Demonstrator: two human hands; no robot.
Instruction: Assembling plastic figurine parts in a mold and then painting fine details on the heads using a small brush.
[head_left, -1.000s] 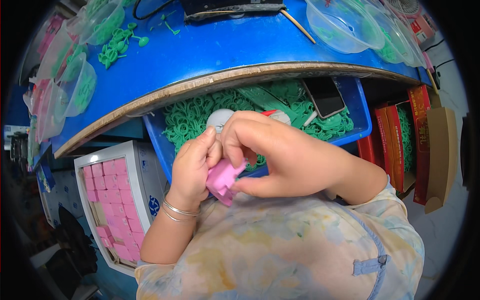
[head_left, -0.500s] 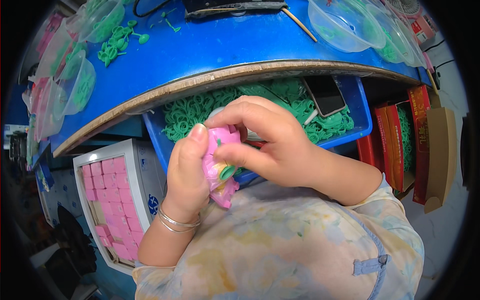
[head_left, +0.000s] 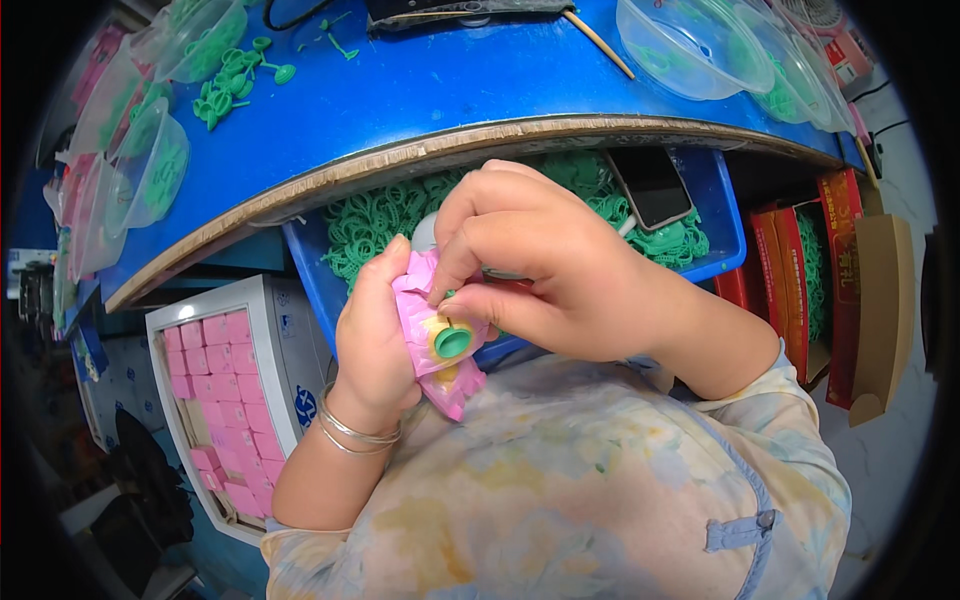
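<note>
My left hand (head_left: 375, 330) grips a crinkled pink piece (head_left: 420, 284) with a yellow middle and a round green plastic cup (head_left: 451, 340) on it. My right hand (head_left: 540, 270) reaches over it from the right, thumb and index finger pinched just above the cup, where a bit of green shows at the fingertips. Beneath both hands is a blue bin (head_left: 728, 240) of tangled green plastic pieces (head_left: 365, 230), with a dark phone (head_left: 650, 190) lying at its right end and a white rounded object partly hidden behind my fingers.
A blue worktable (head_left: 330, 100) with a wooden edge carries translucent bowls (head_left: 693, 38), loose green parts (head_left: 225, 85), a black device (head_left: 468, 12) and a stick (head_left: 598, 43). A framed tray of pink blocks (head_left: 220, 380) stands lower left, red cartons (head_left: 785, 290) at right.
The pink piece has turned, showing its green cup, and sits higher in my left hand. My right hand has risen and its fingers have curled onto the piece above the cup.
</note>
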